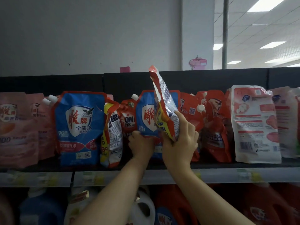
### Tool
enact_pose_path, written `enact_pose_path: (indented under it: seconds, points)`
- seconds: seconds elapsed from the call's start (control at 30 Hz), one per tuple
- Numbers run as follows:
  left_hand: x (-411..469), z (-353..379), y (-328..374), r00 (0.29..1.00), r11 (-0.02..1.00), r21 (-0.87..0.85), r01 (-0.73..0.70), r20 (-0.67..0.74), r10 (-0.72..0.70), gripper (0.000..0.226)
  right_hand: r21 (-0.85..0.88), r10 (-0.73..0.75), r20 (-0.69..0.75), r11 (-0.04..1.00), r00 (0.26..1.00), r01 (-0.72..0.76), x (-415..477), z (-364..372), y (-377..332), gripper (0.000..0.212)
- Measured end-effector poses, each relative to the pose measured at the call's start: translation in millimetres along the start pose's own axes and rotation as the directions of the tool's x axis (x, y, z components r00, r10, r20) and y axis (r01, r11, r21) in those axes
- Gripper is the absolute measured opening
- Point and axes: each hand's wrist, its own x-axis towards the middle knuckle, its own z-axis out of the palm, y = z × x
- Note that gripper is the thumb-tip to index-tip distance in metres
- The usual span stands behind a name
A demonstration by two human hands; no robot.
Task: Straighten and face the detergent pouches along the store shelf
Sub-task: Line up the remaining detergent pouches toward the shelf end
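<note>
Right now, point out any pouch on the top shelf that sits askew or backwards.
The white pouch at right shows its back. The red-and-yellow pouch beside the big blue pouch stands sideways, leaning. The right hand holds a tilted pouch.

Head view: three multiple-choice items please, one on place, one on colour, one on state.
1. Where is the red-edged pouch in the right hand? A on the lower shelf; B held up in the air; C behind the backboard.
2. The shield-logo pouch gripped by the left hand is mainly: A blue; B green; C black.
3. The white pouch: A lies flat; B is held; C stands, barcode side out.
B, the hand holds it aloft; A, blue front; C, upright, barcode showing.
</note>
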Motion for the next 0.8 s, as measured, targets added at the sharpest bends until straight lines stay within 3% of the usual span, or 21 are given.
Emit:
enact_pose_path:
  seconds: [0.03, 0.13, 0.17, 0.27, 0.3, 0.43, 0.5, 0.57, 0.63, 0.73, 0.8]
  points:
    - [4, -1, -4, 1.0, 0.998, -0.067, 0.018, 0.012, -0.017, 0.064, 0.004, 0.008, 0.014, 1.0, 1.0, -0.008, -2, 2, 1, 0.082]
    - [8, 3, -12, 0.965, 0.909, -0.367, 0.196, 0.237, -0.113, 0.084, 0.025, 0.016, 0.03, 1.0, 0.999, -0.016, -10, 10, 4, 0.08]
    - [10, 7, -16, 0.956, 0.908, -0.364, 0.21, 0.271, -0.112, 0.084, 0.028, 0.014, 0.027, 0.999, 1.0, -0.015, -12, 13, 4, 0.078]
    - [10, 0, -15, 0.951, 0.973, -0.212, 0.092, 0.309, -0.022, 0.046, 0.003, -0.001, 0.018, 1.0, 1.0, 0.001, -17, 22, 4, 0.077]
    - [15, -3, -17, 0.941, 0.976, -0.194, 0.096, 0.338, -0.025, 0.043, -0.006, -0.004, 0.024, 1.0, 1.0, 0.004, -18, 25, 3, 0.077]
    - [20, -35, -14, 0.873, 0.947, -0.182, 0.266, 0.462, -0.156, 0.042, -0.011, -0.005, 0.057, 1.0, 0.998, 0.006, -23, 37, -3, 0.078]
    - [21, -47, -16, 0.894, 0.956, -0.155, 0.247, 0.416, -0.164, 0.033, 0.002, -0.02, 0.075, 1.0, 0.997, 0.02, -28, 45, -9, 0.073]
    - [21, -53, -23, 0.94, 0.948, -0.28, 0.151, 0.339, -0.05, 0.029, 0.015, -0.043, 0.077, 0.999, 0.996, 0.042, -33, 55, -18, 0.072]
    - [21, -59, -30, 0.951, 0.893, -0.446, 0.063, 0.299, 0.082, 0.03, 0.041, -0.059, 0.079, 0.998, 0.995, 0.055, -36, 64, -27, 0.07]
    - [23, -67, -38, 0.924, 0.755, -0.636, 0.16, 0.365, 0.112, 0.031, 0.088, -0.076, 0.102, 0.994, 0.992, 0.067, -40, 78, -37, 0.065]
    - [30, -68, -45, 0.906, 0.663, -0.703, 0.257, 0.414, 0.087, 0.05, 0.157, -0.064, 0.147, 0.987, 0.987, 0.041, -41, 89, -40, 0.066]
